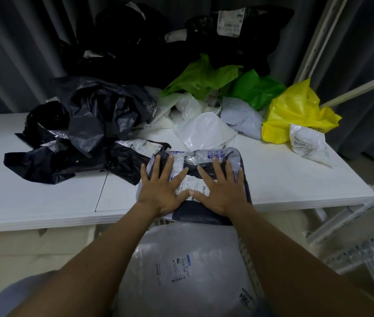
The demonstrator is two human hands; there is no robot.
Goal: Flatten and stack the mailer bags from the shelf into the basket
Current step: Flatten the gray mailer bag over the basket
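Head view: white shelf (44, 202) is carrying a heap of crumpled black bags (85, 124) at left and back, with green bags (202, 76), a yellow bag (295, 110) and white bags (204, 131) at right. Below its front edge a flat white mailer (181, 266) is lying in the basket (250, 271). Grey-and-black mailer bag (195, 161) with a printed label is lying at the shelf's front edge, slightly overhanging it. Left hand (160, 188) and right hand (222, 191) are both pressing flat on it, fingers spread, thumbs nearly touching.
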